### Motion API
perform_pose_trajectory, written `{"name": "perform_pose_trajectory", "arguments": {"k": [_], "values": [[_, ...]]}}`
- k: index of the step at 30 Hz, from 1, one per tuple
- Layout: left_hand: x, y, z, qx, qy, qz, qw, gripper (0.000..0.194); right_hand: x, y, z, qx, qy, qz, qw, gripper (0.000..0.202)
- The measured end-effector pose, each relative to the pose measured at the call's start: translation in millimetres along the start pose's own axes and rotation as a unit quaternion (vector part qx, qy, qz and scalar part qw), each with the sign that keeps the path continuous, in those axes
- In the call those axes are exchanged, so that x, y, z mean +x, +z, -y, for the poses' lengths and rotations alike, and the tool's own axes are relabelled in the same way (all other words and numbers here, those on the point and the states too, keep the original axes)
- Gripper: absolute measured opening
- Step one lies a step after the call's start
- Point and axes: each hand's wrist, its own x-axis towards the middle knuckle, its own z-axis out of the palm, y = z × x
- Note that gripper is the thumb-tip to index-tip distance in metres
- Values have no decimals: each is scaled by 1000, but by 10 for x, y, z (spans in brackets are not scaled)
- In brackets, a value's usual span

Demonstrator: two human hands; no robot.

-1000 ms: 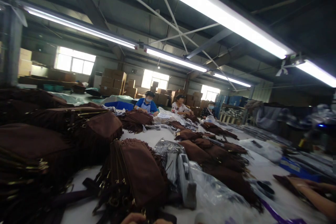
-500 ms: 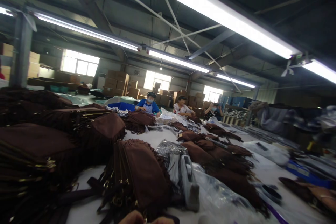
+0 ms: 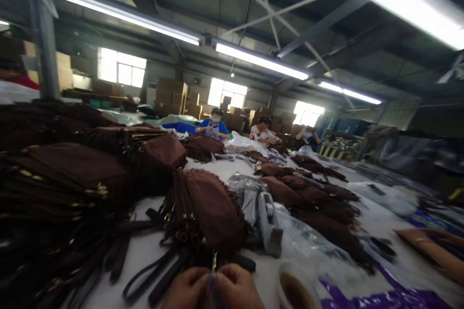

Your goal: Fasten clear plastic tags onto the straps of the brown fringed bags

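At the bottom edge, my left hand (image 3: 187, 287) and my right hand (image 3: 238, 286) meet with thumbs and fingers pinched together. Between them is a strap end with a gold-coloured metal clasp (image 3: 214, 261) pointing up; the rest of the strap is hidden by the fingers or blurred. Just beyond lies a stack of brown fringed bags (image 3: 213, 207) with gold hardware along one side. Dark straps (image 3: 165, 270) spread over the white table (image 3: 145, 241) left of my hands. A grey tape dispenser (image 3: 270, 227) stands right of the stack.
A cup of brown liquid (image 3: 295, 292) stands close to my right hand, beside purple plastic (image 3: 391, 299). Clear plastic (image 3: 308, 236) covers the table at right. Bigger bag piles (image 3: 65, 193) rise at left. Another person's arm (image 3: 435, 253) reaches in at right; several people sit across the table.
The view has tilted down and shifted left, so the scene sits further right and higher. Both hands now show more fully, with the clasp between them; the cup has come into view.
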Motion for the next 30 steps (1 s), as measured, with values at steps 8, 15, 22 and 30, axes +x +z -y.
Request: {"name": "perform_pose_trajectory", "arguments": {"k": [8,15,22,30], "values": [[-60,81,-157,43,2,47,998,26,-505,-55,-24,57,94,115,987,25],[-141,163,-121,141,188,-52,971,20,-667,-136,-120,311,159,181,919,47],[-99,87,-161,119,215,-48,968,17,-723,-125,-228,126,115,196,966,46],[33,43,-177,89,172,39,980,12,-733,-181,-300,214,135,219,942,45]]}}
